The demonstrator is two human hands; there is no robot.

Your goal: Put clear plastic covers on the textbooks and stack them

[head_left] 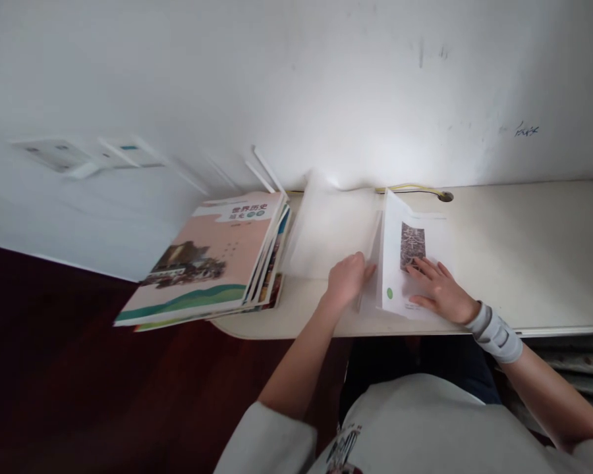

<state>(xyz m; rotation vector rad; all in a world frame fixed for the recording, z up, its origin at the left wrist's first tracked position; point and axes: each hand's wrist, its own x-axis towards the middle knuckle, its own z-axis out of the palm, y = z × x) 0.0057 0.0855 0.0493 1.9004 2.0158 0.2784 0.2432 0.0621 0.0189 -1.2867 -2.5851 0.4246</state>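
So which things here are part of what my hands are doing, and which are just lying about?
In hand:
White booklet, under your right hand
Translucent sheet, beside your left hand

Apparently just lying about:
Stack of books, untouched
Yellow cable, along the wall

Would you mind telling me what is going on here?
A person is handling a white booklet at a table: the right hand rests spread on it, and the left hand seems to grip a translucent sheet beside it. A stack of books juts past the table's left edge.
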